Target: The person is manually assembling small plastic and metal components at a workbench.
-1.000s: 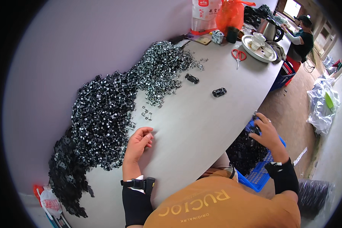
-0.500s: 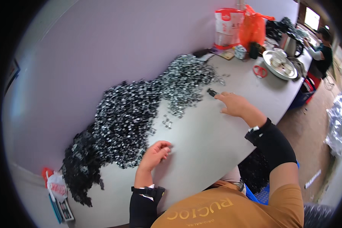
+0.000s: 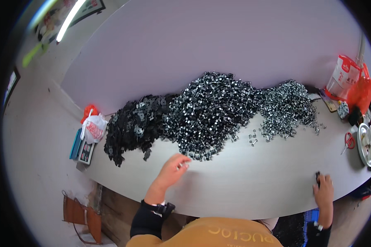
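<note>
My left hand [image 3: 174, 169] hovers over the table [image 3: 251, 181], just in front of a heap of small black and silver metal-headed pieces [image 3: 218, 111]. Its fingers are curled together, and a tiny pale spot shows at them; what they hold, if anything, is too small to name. At the right, my right hand [image 3: 325, 191] rests low near the table's front edge, its fingertips closed against a small black piece [image 3: 318, 176]. Left of the middle heap lies a pile of flat black pieces [image 3: 138, 123]. To its right spreads a heap of small silver clips or fittings [image 3: 286, 107].
Red-handled scissors [image 3: 349, 140] and a white enamel basin [image 3: 365, 144] with cups stand at the right. Behind them are a red-and-white bag [image 3: 344, 76] and an orange plastic bag [image 3: 360, 94]. At the left end are a white plastic bag [image 3: 95, 127] and a scale-like device [image 3: 86, 152].
The view has swung left, so the heaps sit more to the middle and right. My left hand is now closer to the middle heap's front edge. My right hand stays with the black piece.
</note>
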Motion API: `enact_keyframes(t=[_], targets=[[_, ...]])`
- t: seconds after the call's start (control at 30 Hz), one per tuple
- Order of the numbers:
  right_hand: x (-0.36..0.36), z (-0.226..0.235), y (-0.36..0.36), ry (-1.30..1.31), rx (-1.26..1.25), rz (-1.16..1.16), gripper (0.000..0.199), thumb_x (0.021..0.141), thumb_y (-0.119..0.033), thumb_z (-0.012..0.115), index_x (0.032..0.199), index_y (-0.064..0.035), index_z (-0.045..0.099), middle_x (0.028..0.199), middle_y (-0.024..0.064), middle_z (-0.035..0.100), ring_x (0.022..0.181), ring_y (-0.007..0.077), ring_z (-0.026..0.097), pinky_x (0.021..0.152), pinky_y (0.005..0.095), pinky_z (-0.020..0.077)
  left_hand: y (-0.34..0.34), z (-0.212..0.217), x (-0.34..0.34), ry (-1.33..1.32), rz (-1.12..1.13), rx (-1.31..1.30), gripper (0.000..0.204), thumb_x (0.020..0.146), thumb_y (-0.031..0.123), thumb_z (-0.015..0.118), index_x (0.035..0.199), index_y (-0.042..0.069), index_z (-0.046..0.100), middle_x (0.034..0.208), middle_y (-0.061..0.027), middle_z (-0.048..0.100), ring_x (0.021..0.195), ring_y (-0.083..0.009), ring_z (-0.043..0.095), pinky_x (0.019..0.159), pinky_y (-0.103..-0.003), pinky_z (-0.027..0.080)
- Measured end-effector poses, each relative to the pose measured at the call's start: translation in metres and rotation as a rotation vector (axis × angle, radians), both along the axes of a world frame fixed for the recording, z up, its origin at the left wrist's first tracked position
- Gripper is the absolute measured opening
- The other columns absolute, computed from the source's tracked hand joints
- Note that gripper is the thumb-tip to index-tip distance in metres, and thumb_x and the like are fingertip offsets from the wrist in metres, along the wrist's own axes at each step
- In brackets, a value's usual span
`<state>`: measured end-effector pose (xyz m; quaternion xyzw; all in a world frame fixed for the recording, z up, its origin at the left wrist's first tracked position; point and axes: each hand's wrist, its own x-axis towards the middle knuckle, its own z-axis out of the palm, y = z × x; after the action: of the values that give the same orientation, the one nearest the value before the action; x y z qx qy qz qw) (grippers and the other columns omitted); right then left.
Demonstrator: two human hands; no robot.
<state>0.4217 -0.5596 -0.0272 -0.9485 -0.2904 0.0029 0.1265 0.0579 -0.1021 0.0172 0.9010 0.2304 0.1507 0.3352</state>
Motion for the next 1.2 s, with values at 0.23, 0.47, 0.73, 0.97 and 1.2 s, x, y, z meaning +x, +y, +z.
enact_keyframes(t=[0.23,0.47,0.73,0.97,1.2], targets=[[-0.068,-0.039,-0.148,0.084,-0.005,-0.13,0.022,0.073,-0.001,0.069,0.087,-0.0034,0.052,0.096,0.0174,0.051,0.093,0.04,0.053,0.082,0.0464,0.0437,0.061,-0.014,-0.001,0.125,0.162,0.344,0.094,0.072,0.029,0.084,0.149,0.015,0.03,0.146,-0.023,0.03,0.136,-0.0411,0.029,0.113,-0.048,0.028],[-0.07,0.018,-0.105,0.275,0.133,-0.186,0.018,0.074,-0.005,0.07,0.083,-0.002,0.055,0.094,0.0153,0.056,0.091,0.0346,0.057,0.08,0.0427,0.0469,0.112,-0.065,0.037,0.186,0.267,0.057,0.127,0.062,0.053,0.087,0.156,0.016,0.009,0.158,-0.0281,0.005,0.147,-0.0468,0.006,0.118,-0.052,0.016],[-0.051,0.005,0.025,0.042,0.093,0.205,0.058,0.077,-0.019,0.071,0.13,-0.0083,0.051,0.137,0.0187,0.047,0.13,0.0378,0.041,0.108,0.0479,0.0315,0.077,-0.065,0.064,0.334,0.363,0.159,0.128,0.062,0.061,0.082,0.155,0.01,0.01,0.159,-0.0201,0.003,0.143,-0.0547,0.003,0.116,-0.057,0.014],[-0.048,-0.025,0.038,0.007,-0.057,0.112,0.074,0.081,-0.034,0.069,0.147,-0.0152,0.04,0.156,0.0156,0.031,0.146,0.0367,0.021,0.119,0.0522,0.0119,0.05,-0.068,0.074,0.325,0.439,0.166,0.124,0.063,0.065,0.079,0.155,0.012,0.014,0.159,-0.0194,0.009,0.142,-0.0556,0.005,0.116,-0.058,0.011],[-0.054,-0.027,0.041,-0.074,0.008,0.073,0.066,0.085,-0.036,0.065,0.144,-0.0155,0.045,0.154,0.0119,0.036,0.145,0.033,0.027,0.118,0.0482,0.0163,0.043,-0.068,0.077,0.319,0.458,0.215,0.125,0.063,0.068,0.078,0.155,0.014,0.014,0.16,-0.0175,0.008,0.144,-0.0528,0.006,0.116,-0.057,0.013]])
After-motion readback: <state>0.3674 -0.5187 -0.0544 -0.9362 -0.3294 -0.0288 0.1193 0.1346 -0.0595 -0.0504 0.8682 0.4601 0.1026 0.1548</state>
